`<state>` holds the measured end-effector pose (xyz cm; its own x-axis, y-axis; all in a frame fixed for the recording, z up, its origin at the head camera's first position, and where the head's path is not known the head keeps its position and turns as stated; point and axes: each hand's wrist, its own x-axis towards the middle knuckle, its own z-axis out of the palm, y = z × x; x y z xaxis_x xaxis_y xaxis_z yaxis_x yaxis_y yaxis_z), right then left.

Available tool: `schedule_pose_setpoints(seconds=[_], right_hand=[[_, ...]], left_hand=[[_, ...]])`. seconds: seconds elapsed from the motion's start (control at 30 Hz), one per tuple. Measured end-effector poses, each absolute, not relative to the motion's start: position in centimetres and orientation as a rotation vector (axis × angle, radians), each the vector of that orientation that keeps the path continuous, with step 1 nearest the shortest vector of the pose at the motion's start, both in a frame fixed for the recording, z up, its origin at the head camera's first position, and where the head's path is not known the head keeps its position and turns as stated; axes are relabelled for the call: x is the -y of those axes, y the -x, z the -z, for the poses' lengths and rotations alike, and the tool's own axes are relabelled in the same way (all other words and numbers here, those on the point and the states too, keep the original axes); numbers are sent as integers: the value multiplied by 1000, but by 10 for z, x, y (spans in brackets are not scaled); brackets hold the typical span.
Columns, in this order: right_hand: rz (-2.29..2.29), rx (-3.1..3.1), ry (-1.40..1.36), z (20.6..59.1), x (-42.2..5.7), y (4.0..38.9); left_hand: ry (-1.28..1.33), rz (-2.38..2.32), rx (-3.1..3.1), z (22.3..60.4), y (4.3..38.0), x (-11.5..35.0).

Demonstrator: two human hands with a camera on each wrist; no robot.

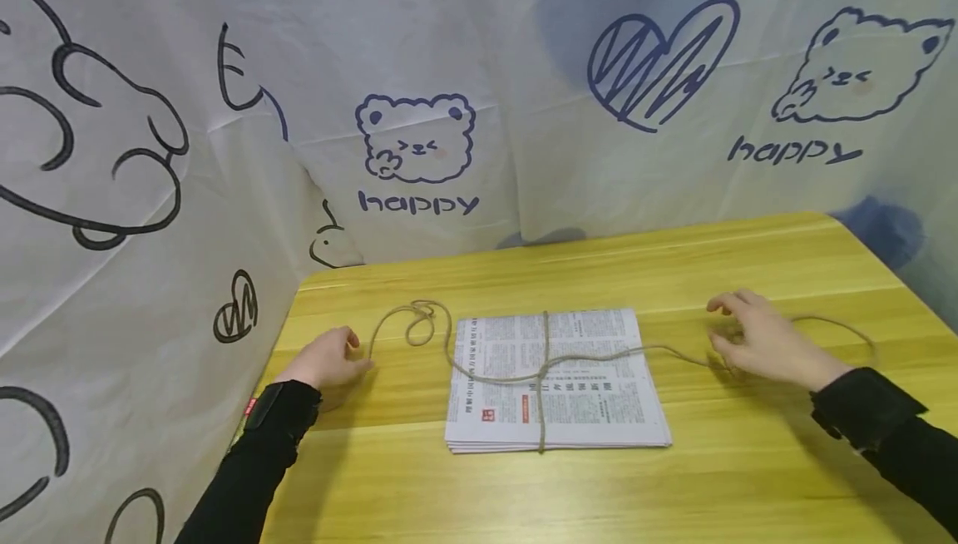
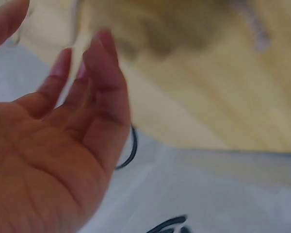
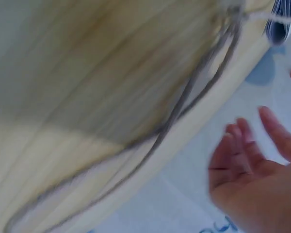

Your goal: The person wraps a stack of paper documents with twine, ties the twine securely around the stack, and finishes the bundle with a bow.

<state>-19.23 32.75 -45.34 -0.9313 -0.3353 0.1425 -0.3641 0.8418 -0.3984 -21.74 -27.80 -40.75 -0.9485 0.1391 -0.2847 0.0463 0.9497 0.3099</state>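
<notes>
A stack of folded newspapers [image 1: 599,421] lies flat on the table, with a thin brown string [image 1: 540,421] around it from back to front. The string's two strands cross at mid-stack and run off to either side. Left of the stack, my left hand [image 1: 329,358] has its fingertips beside the end of the left strand; the left wrist view shows its fingers loosely bent with nothing in them. My right hand [image 1: 767,346] is over the right strand, fingers relaxed and parted. The right wrist view shows the string [image 3: 172,119] lying apart from this hand [image 3: 257,179].
The yellow wood-grain table [image 1: 599,498] ends at the back and left against a pale cloth [image 1: 524,53] with drawn bears and hearts. A small string loop [image 1: 419,336] lies behind and left of the stack, and a wider string bend [image 1: 846,328] lies beyond my right hand.
</notes>
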Motion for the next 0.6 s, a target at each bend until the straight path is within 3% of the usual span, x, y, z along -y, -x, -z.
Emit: schedule_pose_setpoints(seconds=[0.33,0.6], right_hand=[[-624,3205,-570,457,-362,180],[-575,3089,-611,467,-362,188]], left_hand=[[-9,-332,-2827,430,213,282],[-27,-423,-2980,411,224,288]])
